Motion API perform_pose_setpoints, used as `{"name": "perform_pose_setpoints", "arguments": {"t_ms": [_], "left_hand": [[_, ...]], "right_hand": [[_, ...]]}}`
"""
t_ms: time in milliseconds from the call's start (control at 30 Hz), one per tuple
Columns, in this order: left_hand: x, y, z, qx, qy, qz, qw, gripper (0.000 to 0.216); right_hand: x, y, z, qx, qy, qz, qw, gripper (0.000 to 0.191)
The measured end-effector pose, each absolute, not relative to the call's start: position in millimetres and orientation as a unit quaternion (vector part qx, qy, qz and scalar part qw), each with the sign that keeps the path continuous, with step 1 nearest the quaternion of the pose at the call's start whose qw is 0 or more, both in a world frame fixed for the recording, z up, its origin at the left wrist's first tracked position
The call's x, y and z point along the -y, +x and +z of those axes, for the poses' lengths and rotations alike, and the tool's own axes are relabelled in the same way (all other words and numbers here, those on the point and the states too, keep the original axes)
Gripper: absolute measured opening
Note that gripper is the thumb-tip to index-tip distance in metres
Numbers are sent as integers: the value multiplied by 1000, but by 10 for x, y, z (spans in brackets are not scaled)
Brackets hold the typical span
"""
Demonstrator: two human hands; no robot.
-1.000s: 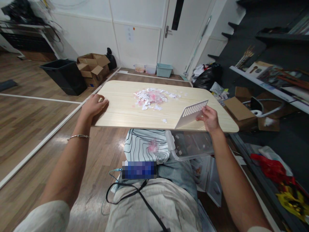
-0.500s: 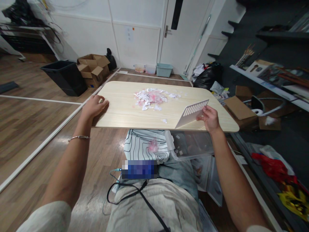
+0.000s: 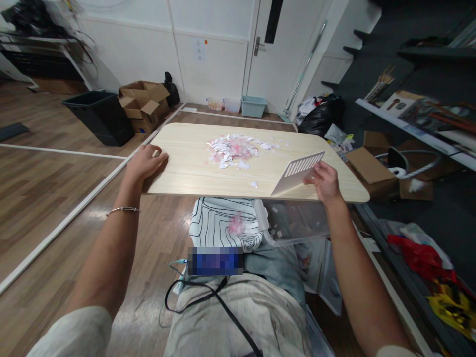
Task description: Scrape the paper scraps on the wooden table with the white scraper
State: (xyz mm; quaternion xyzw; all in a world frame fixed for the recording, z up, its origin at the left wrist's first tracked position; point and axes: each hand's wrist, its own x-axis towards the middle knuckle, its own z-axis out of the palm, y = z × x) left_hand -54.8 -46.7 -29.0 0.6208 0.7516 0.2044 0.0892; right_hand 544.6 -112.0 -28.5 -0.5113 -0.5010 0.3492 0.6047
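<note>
My right hand (image 3: 324, 181) grips a white flat scraper (image 3: 297, 172) with a slotted top edge, held tilted with its lower corner near the table's front edge. A pile of torn white and pink paper scraps (image 3: 237, 148) lies in the middle of the light wooden table (image 3: 186, 171). One small scrap (image 3: 254, 185) lies apart, close to the front edge. My left hand (image 3: 144, 162) rests on the table's left edge with fingers curled over it. A clear plastic bin (image 3: 293, 223) with a few scraps inside sits under the table's front edge on my lap.
A black bin (image 3: 98, 116) and open cardboard boxes (image 3: 143, 104) stand on the wooden floor at left. A teal basket (image 3: 253, 106) sits by the white door. Shelves, boxes and a black bag (image 3: 320, 116) crowd the right side.
</note>
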Motion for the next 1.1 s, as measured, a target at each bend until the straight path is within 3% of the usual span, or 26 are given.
{"name": "perform_pose_setpoints", "arguments": {"t_ms": [200,633,1100], "left_hand": [[476,-531,-285,-753,623,195,88,61],[484,-561,-356,-763,600,217,98,46],[482,-548,-322,-752,619,211,84,57]], "right_hand": [[1127,5441,-284,500,-511,347,607,57],[1082,5444,-280,495,-511,355,607,58],[1049,5436,-291,488,-505,363,612,58]]}}
